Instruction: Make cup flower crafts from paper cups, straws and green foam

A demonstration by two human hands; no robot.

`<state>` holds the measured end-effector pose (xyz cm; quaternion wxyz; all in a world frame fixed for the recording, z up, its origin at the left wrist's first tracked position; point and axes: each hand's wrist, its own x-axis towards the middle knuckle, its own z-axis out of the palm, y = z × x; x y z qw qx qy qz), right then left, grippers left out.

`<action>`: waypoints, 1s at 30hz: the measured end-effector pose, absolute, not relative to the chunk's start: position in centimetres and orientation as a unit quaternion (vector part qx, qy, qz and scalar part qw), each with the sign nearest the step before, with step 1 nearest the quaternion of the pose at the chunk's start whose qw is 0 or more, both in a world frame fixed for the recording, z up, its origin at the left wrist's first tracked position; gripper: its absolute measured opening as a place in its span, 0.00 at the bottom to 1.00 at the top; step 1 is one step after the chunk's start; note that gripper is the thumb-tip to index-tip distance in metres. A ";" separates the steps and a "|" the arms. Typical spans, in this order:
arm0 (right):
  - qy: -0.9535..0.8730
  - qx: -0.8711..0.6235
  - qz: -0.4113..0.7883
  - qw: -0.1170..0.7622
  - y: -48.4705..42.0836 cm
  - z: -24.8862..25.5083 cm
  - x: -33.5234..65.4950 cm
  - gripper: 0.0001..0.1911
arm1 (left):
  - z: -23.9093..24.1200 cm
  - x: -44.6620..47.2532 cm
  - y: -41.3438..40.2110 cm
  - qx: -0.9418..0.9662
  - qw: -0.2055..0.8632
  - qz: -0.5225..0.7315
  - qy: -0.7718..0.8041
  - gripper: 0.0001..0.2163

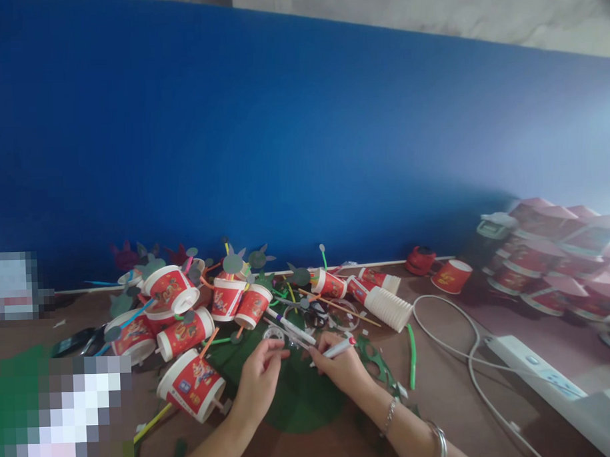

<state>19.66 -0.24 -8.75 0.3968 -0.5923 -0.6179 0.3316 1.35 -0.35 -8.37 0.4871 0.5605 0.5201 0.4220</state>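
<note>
My left hand (pixel 259 380) rests on a dark green sheet (pixel 295 395), its fingers pinched on a small clear ring-shaped piece (pixel 275 336) at the sheet's far edge. My right hand (pixel 340 366) is closed around a white marker pen (pixel 334 350) with its tip toward the left hand, just above the green sheet. Another pen (pixel 291 326) lies just beyond both hands. Red and white paper cups (pixel 190 384) fitted with coloured straws and grey paper flowers lie piled to the left and behind.
A stack of white cups (pixel 388 308) lies on its side at centre. A white cable (pixel 451 330) runs to a power strip (pixel 540 373) on the right. Stacked red cups and lids (pixel 556 253) fill the far right. A blue partition (pixel 302 155) backs the table.
</note>
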 end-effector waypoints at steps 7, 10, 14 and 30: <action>-0.622 -0.589 0.338 0.390 -0.3 -8.7 19.6 0.13 | -8.2 1.4 -0.3 0.562 0.491 0.419 0.518 0.11; -0.627 -0.592 0.328 0.386 -0.3 -8.7 19.6 0.13 | -8.1 1.4 -0.4 0.564 0.487 0.421 0.517 0.11; -0.622 -0.599 0.329 0.383 -0.3 -8.6 19.7 0.13 | -8.1 1.4 -0.4 0.564 0.484 0.422 0.520 0.11; -0.619 -0.607 0.313 0.389 0.0 -8.9 19.9 0.12 | -8.3 1.4 -0.4 0.567 0.483 0.415 0.523 0.11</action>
